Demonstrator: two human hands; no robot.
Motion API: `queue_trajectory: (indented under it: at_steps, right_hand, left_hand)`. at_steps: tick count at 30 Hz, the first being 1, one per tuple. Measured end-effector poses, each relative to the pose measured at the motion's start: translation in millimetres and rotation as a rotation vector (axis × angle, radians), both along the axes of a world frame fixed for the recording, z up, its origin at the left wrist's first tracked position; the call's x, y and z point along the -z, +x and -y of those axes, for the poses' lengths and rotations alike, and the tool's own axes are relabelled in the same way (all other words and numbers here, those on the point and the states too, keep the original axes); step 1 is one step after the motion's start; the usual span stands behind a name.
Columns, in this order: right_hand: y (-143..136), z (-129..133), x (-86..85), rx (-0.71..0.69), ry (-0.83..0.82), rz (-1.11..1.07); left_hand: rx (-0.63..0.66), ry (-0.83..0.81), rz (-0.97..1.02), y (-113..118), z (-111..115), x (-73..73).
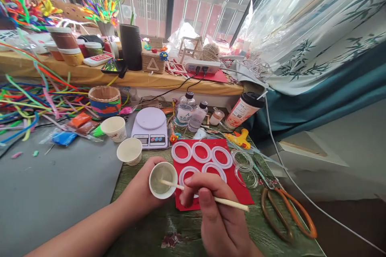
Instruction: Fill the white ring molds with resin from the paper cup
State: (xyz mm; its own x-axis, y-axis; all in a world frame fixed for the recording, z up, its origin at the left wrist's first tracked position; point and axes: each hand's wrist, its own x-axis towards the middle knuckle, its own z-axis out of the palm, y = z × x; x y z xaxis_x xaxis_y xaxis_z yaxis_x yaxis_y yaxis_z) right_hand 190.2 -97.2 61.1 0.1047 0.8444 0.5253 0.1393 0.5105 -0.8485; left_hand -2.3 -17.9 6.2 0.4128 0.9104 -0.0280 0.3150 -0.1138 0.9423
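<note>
at the far left i see a tangle of pipe cleaners (36, 104) spilling over the edge of a grey mat (60, 192). a blue packet (64, 138) lies near the mat's back edge, and a painted pot (104, 108) stands just behind. next come two pale cups (129, 151), one just behind the other, then a white scale (150, 128) with its flat round plate bare.

in front of the scale the left hand (146, 184) has its fingers clamped round a paper cup (165, 196), thumb along the far side, lifting the cup's open mouth to my view. there's cloudy liquid inside, with the tip of a thin stick (232, 203) dipped into it. two clear bottles (196, 119) stand side by side farther back.

the right hand (215, 213) pinches the stick, thumb and forefinger together on it, above a red sheet (244, 198). five white rings (174, 152) lie on that sheet, the nearer ones partly hidden by the hand. at its right edge are clear rings (237, 174), with a yellow glue gun (241, 139) behind. rightmost on the table lie big scissors (273, 188).
</note>
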Motion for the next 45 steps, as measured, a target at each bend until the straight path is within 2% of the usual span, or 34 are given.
queue_trajectory:
  at_steps: [4, 5, 8, 12, 16, 19, 23, 26, 33, 37, 41, 45]
  right_hand:
    - [1, 2, 0.3, 0.162, 0.017, -0.055]
    - [1, 2, 0.7, 0.16, 0.019, -0.05]
    - [2, 2, 1.7, 0.032, -0.02, -0.016]
    - [2, 2, -1.2, 0.1, 0.028, 0.034]
    - [2, 3, -6.9, 0.015, -0.007, 0.036]
    - [2, 3, -9.3, 0.088, -0.002, 0.052]
    - [3, 3, -11.8, 0.027, -0.046, 0.067]
    - [1, 4, -13.8, 0.095, 0.019, 0.114]
    - [0, 5, -16.5, 0.134, -0.062, 0.145]
    - [3, 5, -14.5, 0.029, -0.058, 0.061]
    - [4, 5, -12.0, 0.158, -0.054, 0.006]
    - [5, 7, -11.2, -0.005, -0.057, -0.001]
  left_hand:
    - [0.078, 0.023, 0.007, -2, 3, -1.0]
    - [0.081, 0.034, 0.012, -2, 3, -1.3]
    - [0.064, 0.047, 0.031, -3, 3, -2.0]
    - [0.071, 0.054, 0.039, -1, 2, -3.3]
    - [0.083, 0.045, 0.014, 0, 2, -5.4]
    - [0.084, 0.072, -0.014, 1, 2, -5.9]
    - [0.089, 0.157, 0.008, 1, -1, -5.5]
    - [0.097, 0.208, 0.024, 1, -2, -4.5]
    - [0.102, 0.16, 0.009, -4, -1, -0.4]
    - [0.105, 0.119, 0.014, -4, -1, -1.8]
    - [0.122, 0.133, 0.013, -3, -2, -3.6]
    - [0.122, 0.123, 0.007, -3, -1, -3.6]
